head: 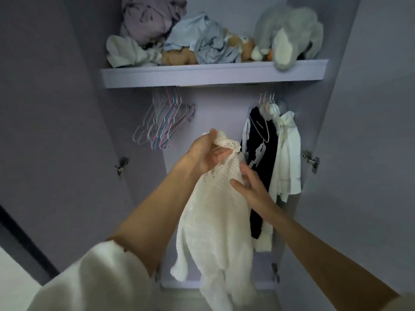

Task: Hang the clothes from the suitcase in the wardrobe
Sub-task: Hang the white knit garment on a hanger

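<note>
White knitted garment (215, 212): one, at centre frame, hanging down in front of the open wardrobe (224, 122); its lace-edged top is bunched just left of the hung clothes. Left hand (202, 153): grips the top edge of the garment, fingers curled around the lace trim. Right hand (249, 182): fingers fairly straight, pressed against the garment's right side just below the left hand; whether the thumb pinches the knit cannot be told.

Wardrobe rail, below the shelf (213, 74): empty hangers (161, 122), a bunch at left of centre, wire type in white, pink and blue, too overlapped to count. Hung clothes at right of centre: one dark garment (267, 158) with white lace ties, one white shirt (289, 158) beside it, touching.

Shelf, upper frame: crumpled clothes (175, 34) in lilac, pale blue and white, heaped at left; one large grey plush toy (289, 34) at right; smaller brown plush toys (244, 44) between, partly buried.

Door hinges: one at left (121, 167), one at right (311, 160).
</note>
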